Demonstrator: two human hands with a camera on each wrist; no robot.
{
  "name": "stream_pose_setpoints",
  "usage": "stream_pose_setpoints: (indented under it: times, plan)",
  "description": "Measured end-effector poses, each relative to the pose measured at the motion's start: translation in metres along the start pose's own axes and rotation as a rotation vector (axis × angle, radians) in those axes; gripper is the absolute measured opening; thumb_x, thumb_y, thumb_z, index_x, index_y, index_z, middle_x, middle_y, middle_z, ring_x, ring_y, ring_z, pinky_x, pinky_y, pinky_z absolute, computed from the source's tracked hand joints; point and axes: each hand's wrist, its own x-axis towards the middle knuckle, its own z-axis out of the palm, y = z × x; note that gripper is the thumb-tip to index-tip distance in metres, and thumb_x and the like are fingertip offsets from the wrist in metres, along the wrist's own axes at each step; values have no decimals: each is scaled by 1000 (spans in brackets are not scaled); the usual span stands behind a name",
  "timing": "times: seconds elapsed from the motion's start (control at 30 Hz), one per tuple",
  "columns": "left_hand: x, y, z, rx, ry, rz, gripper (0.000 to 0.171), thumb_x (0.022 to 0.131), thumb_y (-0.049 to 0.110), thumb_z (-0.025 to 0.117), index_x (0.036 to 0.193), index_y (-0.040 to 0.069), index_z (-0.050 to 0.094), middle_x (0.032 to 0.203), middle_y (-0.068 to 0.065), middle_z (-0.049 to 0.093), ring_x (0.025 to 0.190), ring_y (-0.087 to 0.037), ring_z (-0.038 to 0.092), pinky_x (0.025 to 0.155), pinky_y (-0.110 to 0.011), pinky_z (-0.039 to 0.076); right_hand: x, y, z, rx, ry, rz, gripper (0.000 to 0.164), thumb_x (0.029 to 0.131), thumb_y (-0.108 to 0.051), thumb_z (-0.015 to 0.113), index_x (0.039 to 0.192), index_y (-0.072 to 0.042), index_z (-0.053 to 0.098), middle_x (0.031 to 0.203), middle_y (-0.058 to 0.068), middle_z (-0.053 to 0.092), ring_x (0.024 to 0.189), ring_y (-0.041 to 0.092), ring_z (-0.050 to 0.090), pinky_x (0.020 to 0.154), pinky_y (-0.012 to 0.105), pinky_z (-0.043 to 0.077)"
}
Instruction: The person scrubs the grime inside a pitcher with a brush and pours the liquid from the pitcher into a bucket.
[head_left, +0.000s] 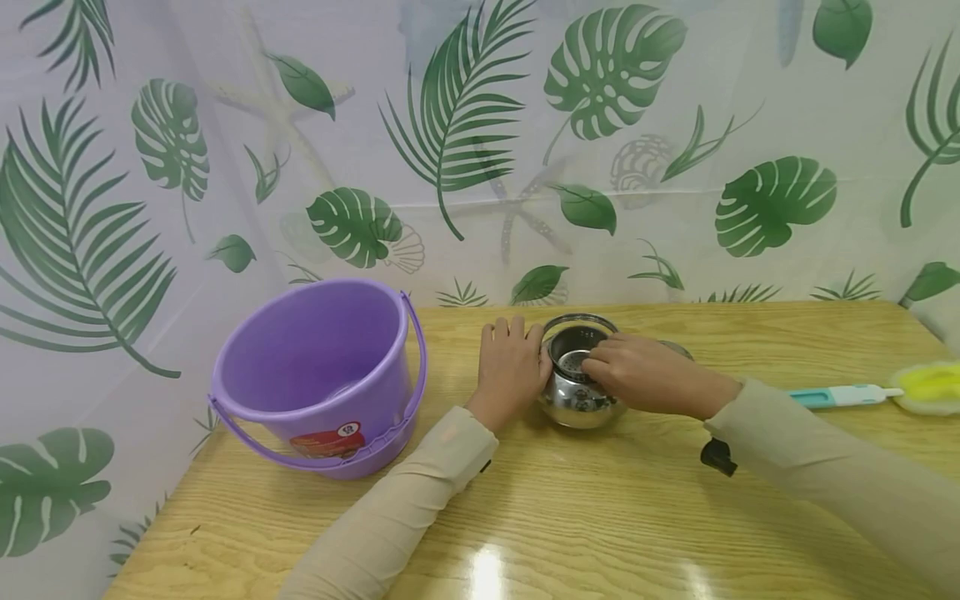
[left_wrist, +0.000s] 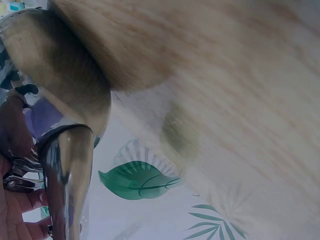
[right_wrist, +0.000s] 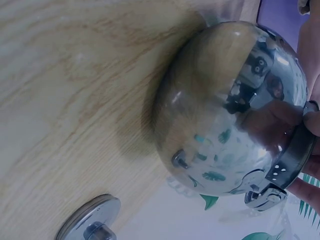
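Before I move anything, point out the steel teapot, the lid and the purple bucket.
Steel teapot (head_left: 576, 410): head view, on the front of its rounded body.
Lid (right_wrist: 96, 214): right wrist view, on its flat disc.
Purple bucket (head_left: 311, 354): head view, on its inner wall.

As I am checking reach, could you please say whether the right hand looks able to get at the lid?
Probably yes: the lid lies uncovered on the table near the right hand, though that hand is busy at the pot.

Strainer (head_left: 572, 362) partly hidden by right fingers (head_left: 606, 358), yellow brush (head_left: 930, 390) cropped
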Motion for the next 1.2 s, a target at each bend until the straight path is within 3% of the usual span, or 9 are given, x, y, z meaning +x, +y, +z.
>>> stream_pose_setpoints:
  times: [0.27,0.67,1.0,1.2]
  plan:
    - [0,0,1,-1,16,-1,20,91,33,49,99,17,58,97,-2,56,91,-22,52,80,-35,39,-1,5,1,-12,100,-48,25,66,-11,80,76,-7,58,69,2,60,65,16,58,63,31,49]
    - [-1,1,1,0,10,-1,20,91,35,50,97,17,57,96,-2,56,91,-21,52,80,-34,39,1,8,-4,17,131,-79,26,65,-8,80,76,-7,57,68,2,59,65,16,58,63,31,50]
    - [1,1,1,-4,-17,-3,22,92,36,48,100,18,58,97,-2,56,91,-21,51,80,-34,39,3,11,-11,22,156,-87,15,69,5,63,76,-6,56,69,3,60,66,18,59,65,33,51]
    - [0,1,2,-7,-8,-6,21,92,36,48,100,18,58,96,-2,56,90,-21,51,80,-34,39,5,14,-16,32,179,-98,17,68,7,61,74,-7,53,67,2,57,64,17,57,62,32,50]
